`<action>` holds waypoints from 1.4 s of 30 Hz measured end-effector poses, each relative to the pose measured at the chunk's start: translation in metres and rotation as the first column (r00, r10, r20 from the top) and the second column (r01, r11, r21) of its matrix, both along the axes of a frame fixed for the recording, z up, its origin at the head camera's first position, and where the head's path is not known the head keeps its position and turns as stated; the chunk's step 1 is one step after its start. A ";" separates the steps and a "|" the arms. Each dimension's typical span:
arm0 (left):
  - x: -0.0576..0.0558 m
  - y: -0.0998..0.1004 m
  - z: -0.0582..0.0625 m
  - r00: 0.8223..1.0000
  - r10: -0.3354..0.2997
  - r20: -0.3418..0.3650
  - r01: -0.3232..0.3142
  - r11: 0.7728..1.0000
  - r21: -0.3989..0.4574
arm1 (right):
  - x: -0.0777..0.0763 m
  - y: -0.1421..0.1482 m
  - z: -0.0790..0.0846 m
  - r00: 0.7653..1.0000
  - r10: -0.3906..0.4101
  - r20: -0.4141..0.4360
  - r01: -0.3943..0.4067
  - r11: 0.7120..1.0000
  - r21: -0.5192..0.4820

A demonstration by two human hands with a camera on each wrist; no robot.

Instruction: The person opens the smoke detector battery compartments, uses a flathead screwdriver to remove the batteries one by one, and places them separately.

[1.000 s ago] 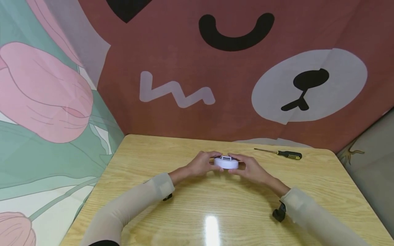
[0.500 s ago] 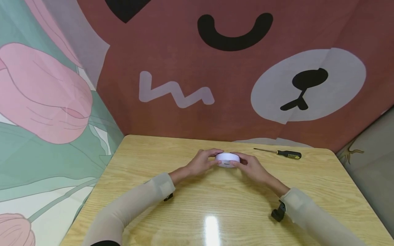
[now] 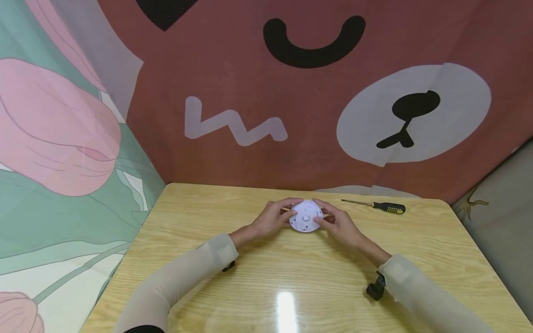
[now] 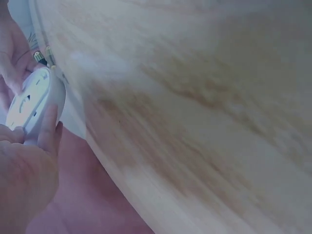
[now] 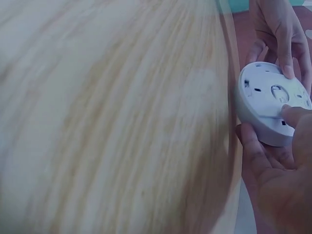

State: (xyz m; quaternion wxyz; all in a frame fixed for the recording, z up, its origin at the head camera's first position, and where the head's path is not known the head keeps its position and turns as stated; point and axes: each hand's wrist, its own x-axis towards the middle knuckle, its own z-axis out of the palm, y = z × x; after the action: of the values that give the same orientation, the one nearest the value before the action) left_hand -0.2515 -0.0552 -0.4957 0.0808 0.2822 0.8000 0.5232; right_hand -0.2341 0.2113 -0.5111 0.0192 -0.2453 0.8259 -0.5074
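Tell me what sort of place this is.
Probably an improvised indoor workspace: a wood-grain table, a large cartoon-print backdrop rising behind it, and a screwdriver lying near the table's far edge.

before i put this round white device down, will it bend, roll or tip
The round white device is likely stiff, showing no bend between the left hand and right hand. Its curved rim might roll if stood on edge; laid on its broad face, it should resist tipping.
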 end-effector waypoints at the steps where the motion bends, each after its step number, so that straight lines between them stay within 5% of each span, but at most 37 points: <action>1: 0.000 0.000 0.000 1.000 0.000 0.015 0.000 1.000 0.003 | 0.000 0.000 -0.001 1.000 0.004 -0.002 -0.004 1.000 -0.004; 12: -0.008 0.002 0.005 0.994 0.070 0.085 -0.061 0.993 -0.100 | 0.003 -0.006 -0.006 0.999 0.047 0.019 -0.047 0.999 -0.026; 22: -0.006 0.005 0.008 0.979 0.108 0.174 -0.084 0.987 -0.141 | 0.006 -0.010 -0.005 0.999 -0.018 0.047 0.015 0.997 0.071; 33: -0.003 0.004 0.002 0.975 0.123 0.188 -0.102 0.988 -0.115 | 0.009 -0.017 -0.003 0.987 -0.087 0.135 0.071 0.991 0.117; 42: -0.003 0.006 -0.002 0.948 0.180 0.264 -0.167 0.983 -0.071 | 0.010 -0.021 0.001 0.980 -0.106 0.167 0.091 0.991 0.097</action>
State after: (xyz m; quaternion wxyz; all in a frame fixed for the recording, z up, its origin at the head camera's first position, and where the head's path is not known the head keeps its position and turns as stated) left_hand -0.2548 -0.0489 -0.4974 0.1491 0.1352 0.8154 0.5427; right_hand -0.2242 0.1902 -0.5104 0.0763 -0.1582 0.8541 -0.4896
